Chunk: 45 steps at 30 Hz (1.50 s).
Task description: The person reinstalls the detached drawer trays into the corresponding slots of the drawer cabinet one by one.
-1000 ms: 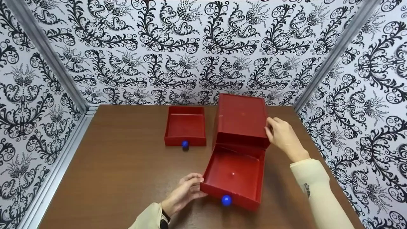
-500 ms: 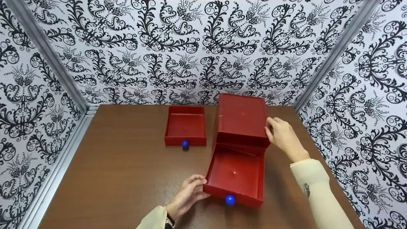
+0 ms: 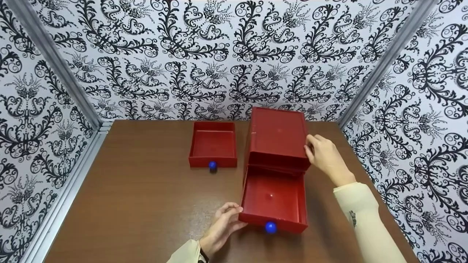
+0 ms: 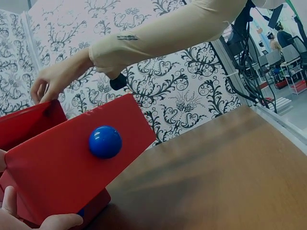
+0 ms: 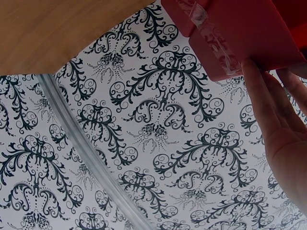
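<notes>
A red drawer [image 3: 272,197] with a round blue knob [image 3: 271,227] sticks out from the lower part of a red drawer cabinet [image 3: 279,131]. My left hand [image 3: 226,225] grips this drawer at its front left corner, thumb and fingers on either side. In the left wrist view the drawer front [image 4: 72,163] is tilted, and part of another blue knob [image 4: 81,212] shows beneath it. My right hand [image 3: 323,155] holds the cabinet's right side at the upper front edge. Above the drawer, the cabinet's upper slot [image 3: 278,160] is a dark opening.
Another red drawer [image 3: 215,144] with a blue knob [image 3: 212,165] lies on the brown table [image 3: 146,190], left of the cabinet. Patterned walls [image 3: 204,54] and metal posts [image 3: 387,54] enclose the table at the back and sides.
My left hand has moved right and slightly forward with the drawer, which now sits straighter and a little further into the cabinet. The right hand and cabinet have stayed put.
</notes>
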Motion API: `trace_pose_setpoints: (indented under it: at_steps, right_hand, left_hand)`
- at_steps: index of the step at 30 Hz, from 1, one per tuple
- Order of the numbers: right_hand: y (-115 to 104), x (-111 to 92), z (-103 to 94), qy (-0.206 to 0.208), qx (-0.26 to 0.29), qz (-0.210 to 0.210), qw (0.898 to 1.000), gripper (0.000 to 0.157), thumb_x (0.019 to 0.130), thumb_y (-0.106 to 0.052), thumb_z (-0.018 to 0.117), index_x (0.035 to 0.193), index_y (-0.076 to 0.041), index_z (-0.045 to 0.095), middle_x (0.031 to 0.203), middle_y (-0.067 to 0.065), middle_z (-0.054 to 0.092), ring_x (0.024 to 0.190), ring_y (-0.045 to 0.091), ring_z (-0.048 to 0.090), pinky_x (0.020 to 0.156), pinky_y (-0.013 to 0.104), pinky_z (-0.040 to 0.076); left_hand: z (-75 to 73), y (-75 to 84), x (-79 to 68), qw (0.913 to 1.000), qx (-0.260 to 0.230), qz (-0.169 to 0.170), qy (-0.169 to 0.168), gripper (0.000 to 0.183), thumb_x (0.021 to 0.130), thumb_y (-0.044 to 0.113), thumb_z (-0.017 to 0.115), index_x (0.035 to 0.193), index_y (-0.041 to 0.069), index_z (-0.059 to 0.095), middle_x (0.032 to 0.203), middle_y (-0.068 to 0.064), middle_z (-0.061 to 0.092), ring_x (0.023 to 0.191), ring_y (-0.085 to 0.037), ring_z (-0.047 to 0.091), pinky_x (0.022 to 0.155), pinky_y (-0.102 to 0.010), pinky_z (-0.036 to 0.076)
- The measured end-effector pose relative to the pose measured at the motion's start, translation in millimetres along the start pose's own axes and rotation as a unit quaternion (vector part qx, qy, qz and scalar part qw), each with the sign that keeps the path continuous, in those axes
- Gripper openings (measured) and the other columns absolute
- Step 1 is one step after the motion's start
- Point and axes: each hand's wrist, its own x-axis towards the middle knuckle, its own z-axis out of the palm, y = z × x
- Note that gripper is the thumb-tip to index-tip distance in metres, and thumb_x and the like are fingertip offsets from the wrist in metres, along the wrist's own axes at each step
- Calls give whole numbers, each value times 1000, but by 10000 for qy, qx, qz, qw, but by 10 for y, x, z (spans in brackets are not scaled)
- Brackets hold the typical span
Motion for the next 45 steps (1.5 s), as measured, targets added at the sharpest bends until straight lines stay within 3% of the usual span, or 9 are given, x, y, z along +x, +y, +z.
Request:
trace_pose_setpoints:
  at_steps: [13, 45]
  right_hand:
    - [-10, -1, -13, -48, 16, 47, 10000, 9, 80, -8, 62, 78, -6, 54, 71, 10, 57, 66, 29, 58, 61, 42, 51]
    - [-12, -1, -9, 19, -58, -9, 10000, 9, 79, -8, 64, 78, -6, 54, 69, 9, 56, 63, 29, 57, 59, 41, 51]
  left_hand:
    - [67, -42, 85, 9999, -94, 57, 52, 14, 82, 18, 63, 89, 15, 52, 86, 3, 60, 80, -14, 63, 83, -35, 53]
    - [148, -5, 386, 9998, -38, 156, 111, 14, 82, 20, 64, 86, 15, 51, 93, 3, 55, 82, -11, 58, 86, -37, 52]
